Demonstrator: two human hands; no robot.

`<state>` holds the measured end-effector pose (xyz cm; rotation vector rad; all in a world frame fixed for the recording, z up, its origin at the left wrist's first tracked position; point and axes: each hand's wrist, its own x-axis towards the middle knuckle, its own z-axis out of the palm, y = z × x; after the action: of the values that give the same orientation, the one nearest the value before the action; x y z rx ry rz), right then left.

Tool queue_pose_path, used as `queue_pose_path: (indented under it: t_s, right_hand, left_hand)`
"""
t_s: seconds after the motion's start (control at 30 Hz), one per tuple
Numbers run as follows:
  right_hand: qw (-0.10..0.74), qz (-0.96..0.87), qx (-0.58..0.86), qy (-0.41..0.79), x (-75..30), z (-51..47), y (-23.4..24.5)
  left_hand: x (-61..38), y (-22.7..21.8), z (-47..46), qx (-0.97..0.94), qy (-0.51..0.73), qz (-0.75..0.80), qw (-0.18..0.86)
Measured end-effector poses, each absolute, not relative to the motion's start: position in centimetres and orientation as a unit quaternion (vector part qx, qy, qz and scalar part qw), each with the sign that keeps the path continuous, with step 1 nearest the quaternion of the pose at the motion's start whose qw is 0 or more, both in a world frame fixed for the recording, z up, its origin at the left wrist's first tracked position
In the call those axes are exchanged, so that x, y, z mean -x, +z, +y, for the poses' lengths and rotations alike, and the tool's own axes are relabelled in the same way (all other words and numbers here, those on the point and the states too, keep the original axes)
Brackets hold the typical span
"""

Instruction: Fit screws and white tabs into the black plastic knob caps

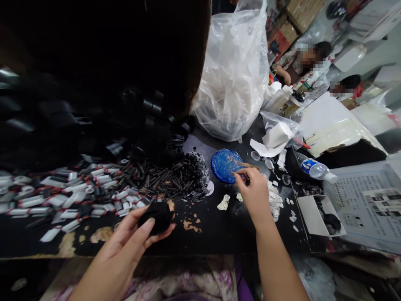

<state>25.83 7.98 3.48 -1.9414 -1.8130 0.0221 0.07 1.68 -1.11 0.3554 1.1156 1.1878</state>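
Tubes (pixel 72 188) in white, grey and black, many with red rings, lie heaped along the left part of the black tabletop (pixel 191 242), toward its near edge, with a dark carton (pixel 188 54) rising behind them. The left hand (pixel 127 242), just above the near edge, has its thumb and fingers curled around a black hollow piece (pixel 162 214). Beyond that hand, dark ribbed rods (pixel 163 179) spread beside the tubes. A blue dish (pixel 219 165) with a wet-looking coating sits near the middle of the tabletop, in front of a full translucent bag (pixel 232 75); a few small white plates (pixel 223 203) lie between dish and near edge. At the dish's right side the right hand (pixel 255 192) has its thumb and fingers bent close together; I cannot tell whether they pinch anything. A thin brown stick (pixel 249 166) shows just behind it, and more white plates (pixel 275 200) are piled to its right. Toward the tabletop's right edge are a blue-labelled bottle (pixel 315 168), a small white box (pixel 316 213) holding dark parts, and a printed sheet (pixel 354 209).
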Motion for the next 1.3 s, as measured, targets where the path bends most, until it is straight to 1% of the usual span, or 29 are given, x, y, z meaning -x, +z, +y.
queue_pose_path:
  t_s: [0.07,0.13,0.17,0.2,0.27,0.33,0.43,0.53,0.63,0.8,1.03,1.1,1.23,1.3]
  right_hand:
    - [0.311,-0.635,0.701,0.098,-24.8,7.2,3.8]
    - [0.38,-0.583,0.682,0.226,-23.2,6.3,4.1]
    - [0.4,-0.557,0.67,0.285,-22.2,5.8,4.3]
    - [0.408,-0.54,0.658,0.33,-21.2,5.4,4.4]
    - [0.406,-0.534,0.636,0.381,-19.4,4.7,4.9]
    - [0.397,-0.55,0.623,0.39,-18.1,4.3,5.6]
    - [0.38,-0.587,0.61,0.372,-17.0,4.1,6.4]
    - [0.362,-0.616,0.601,0.359,-16.7,4.1,6.7]
    - [0.343,-0.632,0.598,0.355,-16.6,4.2,6.7]
    - [0.307,-0.668,0.593,0.329,-16.6,3.8,6.6]
    - [0.277,-0.754,0.534,0.263,-17.4,2.4,6.7]
    - [0.267,-0.743,0.536,0.299,-17.7,2.2,6.8]
    - [0.246,-0.659,0.497,0.508,-18.2,2.0,6.6]
    - [0.249,-0.622,0.486,0.561,-18.2,1.9,6.3]
  left_hand:
    - [-0.6,-0.9,1.6,-0.145,0.52,0.489,0.685]
    - [-1.1,-0.4,1.7,-0.125,0.499,0.469,0.718]
    - [-1.4,-0.1,1.9,-0.111,0.488,0.453,0.738]
    - [-1.6,0.2,2.0,-0.094,0.479,0.435,0.757]
    - [-1.8,0.7,2.3,-0.059,0.469,0.406,0.783]
    - [-1.7,1.0,2.6,-0.026,0.465,0.392,0.793]
    - [-1.4,1.3,2.7,0.007,0.462,0.38,0.801]
    - [-1.2,1.4,2.4,0.01,0.462,0.367,0.807]
    - [-1.3,1.3,2.0,-0.047,0.47,0.366,0.802]
    - [-1.0,0.7,1.5,-0.179,0.516,0.417,0.727]
    - [0.1,0.6,1.3,-0.185,0.453,0.411,0.769]
    - [0.3,0.7,1.2,-0.162,0.445,0.406,0.782]
    - [0.6,1.0,0.4,-0.139,0.409,0.394,0.811]
    - [0.8,1.1,-0.3,-0.147,0.398,0.397,0.814]
